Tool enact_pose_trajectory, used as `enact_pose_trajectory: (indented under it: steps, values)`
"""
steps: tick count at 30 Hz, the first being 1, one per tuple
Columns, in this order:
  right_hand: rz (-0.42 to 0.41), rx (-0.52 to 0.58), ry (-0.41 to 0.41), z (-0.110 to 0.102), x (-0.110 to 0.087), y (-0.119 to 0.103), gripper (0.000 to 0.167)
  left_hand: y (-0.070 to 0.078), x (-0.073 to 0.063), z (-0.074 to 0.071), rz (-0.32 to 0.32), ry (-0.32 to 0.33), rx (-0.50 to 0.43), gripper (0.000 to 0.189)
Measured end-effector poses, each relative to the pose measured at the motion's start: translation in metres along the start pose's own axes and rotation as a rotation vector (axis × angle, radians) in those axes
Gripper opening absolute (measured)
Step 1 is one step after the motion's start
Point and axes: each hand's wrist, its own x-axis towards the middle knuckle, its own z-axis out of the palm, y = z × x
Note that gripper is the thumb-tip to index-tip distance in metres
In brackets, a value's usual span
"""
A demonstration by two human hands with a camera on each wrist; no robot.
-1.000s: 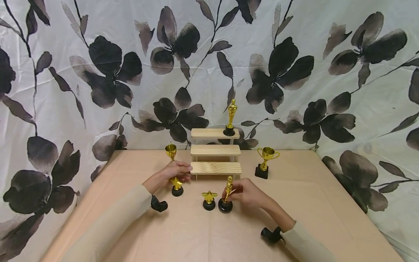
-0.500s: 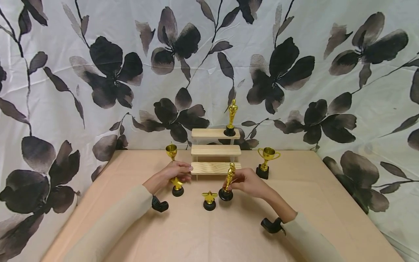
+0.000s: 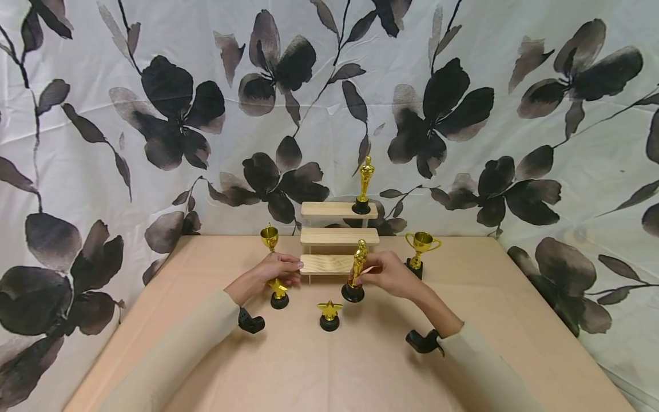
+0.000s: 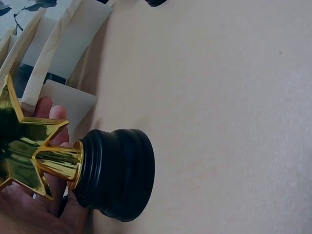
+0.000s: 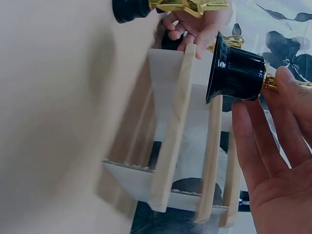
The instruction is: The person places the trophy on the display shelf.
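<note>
My right hand (image 3: 393, 274) pinches a gold figure statuette (image 3: 358, 263) low on its body, holding it upright in front of the wooden three-step display stand (image 3: 324, 264). In the right wrist view its black base (image 5: 239, 68) shows close by the steps, with thumb and fingers around the gold just above. My left hand (image 3: 273, 270) grips the left end of the lowest step with its fingertips. A star trophy (image 4: 109, 170) stands close to that hand, partly hidden by it in the head view. Another statuette (image 3: 365, 180) stands on the top step, at its right end.
A second star trophy (image 3: 329, 315) stands on the table (image 3: 309, 372) in front of the stand. A gold cup (image 3: 269, 236) is behind my left hand; a two-handled cup (image 3: 422, 243) stands to the right, partly behind my right hand. Floral cloth (image 3: 329, 131) hangs behind.
My right hand has raised the statuette and carried it forward, away from beside the front star trophy toward the lowest step. My left hand has stayed at the stand's end.
</note>
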Motion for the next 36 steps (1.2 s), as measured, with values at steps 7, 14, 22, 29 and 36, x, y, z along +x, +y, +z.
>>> enact_pose_trajectory:
  steps: [7, 14, 22, 29, 36]
  values:
    - [-0.016, -0.049, 0.027, -0.005, 0.016, -0.013, 0.013, -0.001, 0.000, -0.003, -0.005, -0.002, -0.005, 0.046]
    - [-0.032, -0.098, 0.058, -0.016, 0.035, -0.027, 0.012, -0.002, 0.001, -0.004, -0.008, 0.004, -0.010, 0.046]
    - [-0.081, -0.142, 0.119, -0.026, 0.060, -0.039, 0.013, -0.002, 0.002, -0.003, -0.002, -0.006, -0.023, 0.046]
    - [-0.074, -0.126, 0.131, -0.032, 0.085, -0.045, 0.011, -0.001, 0.002, -0.003, 0.010, -0.019, -0.039, 0.043]
    - [-0.044, -0.149, 0.205, -0.038, 0.106, -0.051, 0.015, -0.002, 0.002, -0.001, -0.001, -0.012, -0.039, 0.042]
